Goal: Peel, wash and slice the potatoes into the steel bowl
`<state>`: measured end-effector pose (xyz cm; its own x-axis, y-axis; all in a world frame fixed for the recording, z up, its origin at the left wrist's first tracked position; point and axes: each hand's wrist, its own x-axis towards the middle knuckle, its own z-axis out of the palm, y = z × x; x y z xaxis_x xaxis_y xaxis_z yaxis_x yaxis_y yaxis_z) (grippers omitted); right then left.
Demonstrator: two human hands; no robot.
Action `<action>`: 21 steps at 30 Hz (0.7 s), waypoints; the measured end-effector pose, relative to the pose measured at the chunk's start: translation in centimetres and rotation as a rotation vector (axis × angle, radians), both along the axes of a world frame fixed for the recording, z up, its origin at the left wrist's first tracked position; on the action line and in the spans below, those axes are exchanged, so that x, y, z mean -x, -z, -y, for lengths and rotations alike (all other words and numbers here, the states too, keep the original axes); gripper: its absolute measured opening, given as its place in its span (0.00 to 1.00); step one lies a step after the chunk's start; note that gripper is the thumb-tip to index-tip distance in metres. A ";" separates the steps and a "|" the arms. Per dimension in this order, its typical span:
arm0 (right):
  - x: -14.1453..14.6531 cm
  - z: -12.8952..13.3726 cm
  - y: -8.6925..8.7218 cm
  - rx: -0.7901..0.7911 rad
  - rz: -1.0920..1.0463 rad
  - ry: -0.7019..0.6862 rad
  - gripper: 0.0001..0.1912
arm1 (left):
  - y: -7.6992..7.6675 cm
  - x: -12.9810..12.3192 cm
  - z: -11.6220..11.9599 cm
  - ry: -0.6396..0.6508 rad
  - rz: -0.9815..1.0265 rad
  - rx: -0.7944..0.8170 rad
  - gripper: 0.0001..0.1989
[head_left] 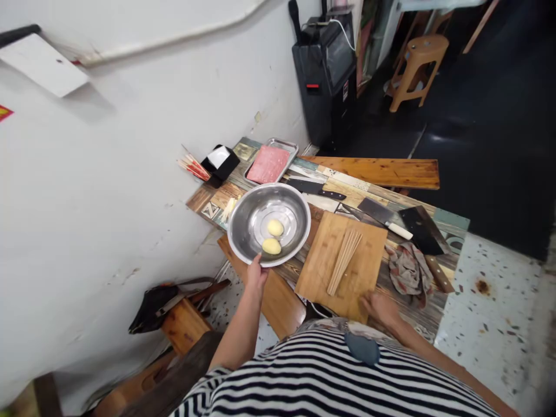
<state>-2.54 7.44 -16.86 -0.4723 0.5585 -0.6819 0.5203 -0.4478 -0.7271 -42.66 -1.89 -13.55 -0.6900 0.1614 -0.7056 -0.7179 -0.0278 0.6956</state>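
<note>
My left hand (258, 273) grips the near rim of a wide steel bowl (246, 223), thumb over the edge. Two peeled potatoes (271, 246) lie in the bowl. At the near right corner of a wooden cutting board (317, 255), my right hand (383, 308) has its fingers curled against the board's edge. A bundle of thin wooden sticks (344, 262) rests on the board. Beyond the bowl, a metal tray (292, 152) holds a slab of pink meat (268, 164).
Past the board lie a black-handled knife (310, 186), a white-handled cleaver (380, 215) and a larger cleaver (423, 230). A crumpled cloth (409, 271) sits at the right. A black box (221, 168) stands by the wall. Benches (382, 169) flank the patterned table (449, 223).
</note>
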 end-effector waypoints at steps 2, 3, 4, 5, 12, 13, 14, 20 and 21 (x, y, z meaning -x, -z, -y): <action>1.4 -1.7 0.6 -0.232 -0.017 -0.156 0.22 | -0.7 -0.3 0.3 0.021 0.023 -0.045 0.10; 2.5 -2.7 0.9 -0.345 -0.043 -0.238 0.24 | -1.0 -0.6 0.7 0.032 0.046 -0.057 0.11; 3.6 -3.7 1.2 -0.446 -0.078 -0.324 0.26 | -1.4 -1.0 1.2 0.042 0.072 -0.055 0.14; 4.8 -4.6 1.4 -0.536 -0.109 -0.412 0.26 | -1.6 -1.6 1.8 0.057 0.102 -0.035 0.16; 8.8 -6.5 3.7 -0.893 -0.173 -0.880 0.21 | -1.5 -7.6 5.4 0.246 0.216 0.106 0.14; 8.7 -6.7 4.0 -0.923 -0.165 -0.922 0.21 | -1.3 -8.4 5.7 0.284 0.216 0.121 0.14; 8.5 -7.0 4.2 -0.951 -0.155 -0.959 0.21 | -1.1 -9.1 5.8 0.320 0.210 0.133 0.14; 4.7 -9.2 4.3 -1.064 -0.065 -1.136 0.18 | -0.7 -11.1 5.8 0.382 0.161 0.096 0.18; 3.5 -9.3 4.2 -1.073 -0.049 -1.159 0.18 | -0.8 -11.3 5.9 0.378 0.150 0.087 0.18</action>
<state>-6.05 16.79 -21.02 -0.9771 0.0865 -0.1946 0.1684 0.8733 -0.4572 -31.33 -7.75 -12.80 -0.4821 0.3192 -0.8159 -0.7596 0.3118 0.5708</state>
